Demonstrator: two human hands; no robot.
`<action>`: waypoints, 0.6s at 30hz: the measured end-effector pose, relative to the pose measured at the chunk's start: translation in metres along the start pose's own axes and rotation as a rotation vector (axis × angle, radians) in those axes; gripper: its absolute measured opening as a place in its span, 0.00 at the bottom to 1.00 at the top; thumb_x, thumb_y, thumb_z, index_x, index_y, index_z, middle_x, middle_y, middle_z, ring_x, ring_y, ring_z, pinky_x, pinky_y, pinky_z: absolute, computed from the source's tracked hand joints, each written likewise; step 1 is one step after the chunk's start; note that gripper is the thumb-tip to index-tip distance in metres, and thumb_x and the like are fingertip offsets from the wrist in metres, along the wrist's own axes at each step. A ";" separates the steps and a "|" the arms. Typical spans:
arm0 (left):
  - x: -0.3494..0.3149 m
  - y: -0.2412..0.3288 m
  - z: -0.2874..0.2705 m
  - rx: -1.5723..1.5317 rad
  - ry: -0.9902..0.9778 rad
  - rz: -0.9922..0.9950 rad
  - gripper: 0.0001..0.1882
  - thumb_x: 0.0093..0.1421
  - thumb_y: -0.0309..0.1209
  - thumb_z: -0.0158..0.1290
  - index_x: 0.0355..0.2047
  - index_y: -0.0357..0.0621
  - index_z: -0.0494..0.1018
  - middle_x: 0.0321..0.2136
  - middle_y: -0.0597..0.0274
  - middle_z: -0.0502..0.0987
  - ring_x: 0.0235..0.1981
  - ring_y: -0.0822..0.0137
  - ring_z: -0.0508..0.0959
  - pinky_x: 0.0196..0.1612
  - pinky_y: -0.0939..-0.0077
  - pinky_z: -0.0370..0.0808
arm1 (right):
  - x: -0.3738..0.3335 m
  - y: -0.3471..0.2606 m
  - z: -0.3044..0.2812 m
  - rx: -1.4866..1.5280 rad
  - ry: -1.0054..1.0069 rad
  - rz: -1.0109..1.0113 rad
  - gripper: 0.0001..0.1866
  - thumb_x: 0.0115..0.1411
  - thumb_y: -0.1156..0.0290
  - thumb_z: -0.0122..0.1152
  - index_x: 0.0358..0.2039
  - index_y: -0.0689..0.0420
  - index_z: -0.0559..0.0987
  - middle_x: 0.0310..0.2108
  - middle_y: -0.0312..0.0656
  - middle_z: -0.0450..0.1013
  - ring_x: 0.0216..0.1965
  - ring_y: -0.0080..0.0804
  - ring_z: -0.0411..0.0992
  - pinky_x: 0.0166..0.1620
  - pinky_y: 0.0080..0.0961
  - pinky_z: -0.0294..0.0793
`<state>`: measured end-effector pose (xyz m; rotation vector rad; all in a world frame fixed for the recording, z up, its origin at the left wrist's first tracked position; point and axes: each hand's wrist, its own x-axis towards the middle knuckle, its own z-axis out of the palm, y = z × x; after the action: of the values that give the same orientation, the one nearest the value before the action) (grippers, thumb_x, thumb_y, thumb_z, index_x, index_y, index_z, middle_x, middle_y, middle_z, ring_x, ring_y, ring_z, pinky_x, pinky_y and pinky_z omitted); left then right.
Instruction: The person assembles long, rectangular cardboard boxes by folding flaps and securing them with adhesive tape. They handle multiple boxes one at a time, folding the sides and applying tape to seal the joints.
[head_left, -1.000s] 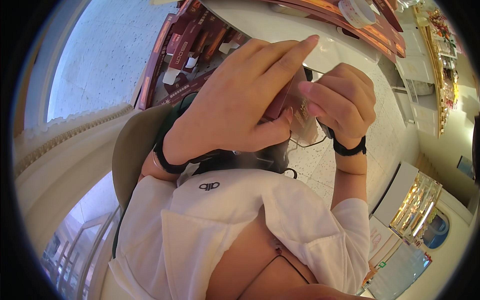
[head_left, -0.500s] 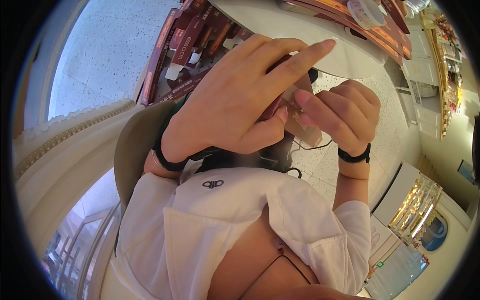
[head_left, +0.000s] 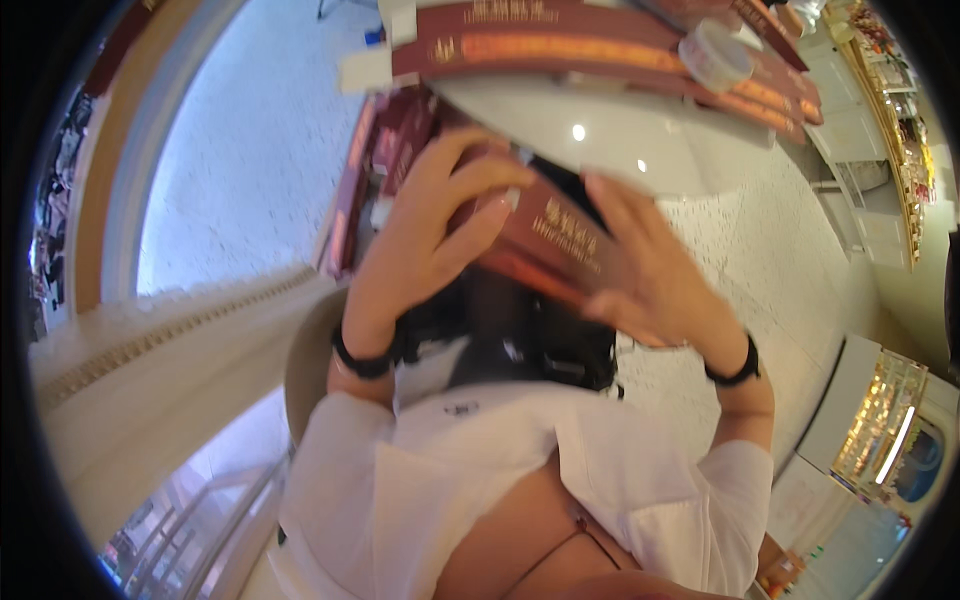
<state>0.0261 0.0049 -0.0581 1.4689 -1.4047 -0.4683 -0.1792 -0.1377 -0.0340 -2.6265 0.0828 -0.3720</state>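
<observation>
A long maroon carton with pale print lies slantwise between my hands, above my lap. My left hand is closed round its left end, thumb and fingers bent toward each other. At the right end, my right hand spans the carton, with fingers along the far edge and the thumb at the near edge. Both hands are somewhat blurred by motion. The carton's left end is partly hidden behind my left fingers.
More long maroon cartons lie on a round white table ahead, with a roll of tape on them. An open container of cartons stands beyond my left hand. A cream ledge runs along the left.
The carton has turned its long printed side into view. My right hand has gone from curled fingers to spanning the right end. My left index finger has bent in, and the view has shifted.
</observation>
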 end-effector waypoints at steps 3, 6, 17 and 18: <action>-0.008 -0.003 -0.017 -0.043 0.072 -0.054 0.11 0.56 0.31 0.51 0.38 0.42 0.73 0.48 0.50 0.68 0.48 0.55 0.68 0.52 0.68 0.63 | -0.017 0.008 0.019 0.107 -0.121 0.158 0.42 0.48 0.58 0.66 0.61 0.58 0.60 0.55 0.53 0.61 0.52 0.53 0.62 0.54 0.39 0.63; -0.018 -0.010 -0.023 -0.082 0.082 -0.094 0.10 0.57 0.32 0.51 0.38 0.41 0.73 0.49 0.51 0.67 0.49 0.57 0.68 0.52 0.70 0.62 | -0.040 0.024 0.036 0.139 -0.237 0.252 0.43 0.47 0.61 0.68 0.62 0.56 0.58 0.54 0.54 0.60 0.52 0.53 0.61 0.55 0.40 0.63; -0.034 -0.024 -0.026 0.526 -0.543 -0.240 0.40 0.38 0.43 0.67 0.54 0.51 0.68 0.40 0.53 0.69 0.43 0.50 0.69 0.48 0.60 0.65 | -0.065 0.030 0.042 -0.030 -0.302 0.191 0.35 0.51 0.61 0.64 0.61 0.41 0.64 0.50 0.49 0.62 0.51 0.48 0.61 0.52 0.40 0.63; -0.030 -0.024 -0.023 0.497 -0.582 -0.303 0.39 0.39 0.40 0.67 0.53 0.50 0.67 0.37 0.54 0.69 0.40 0.50 0.69 0.46 0.59 0.66 | -0.066 0.030 0.037 -0.065 -0.322 0.177 0.34 0.52 0.62 0.63 0.60 0.43 0.64 0.53 0.50 0.60 0.54 0.50 0.60 0.54 0.40 0.62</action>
<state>0.0496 0.0366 -0.0795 2.0734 -1.8476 -0.8283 -0.2320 -0.1392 -0.0962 -2.6799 0.2212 0.1170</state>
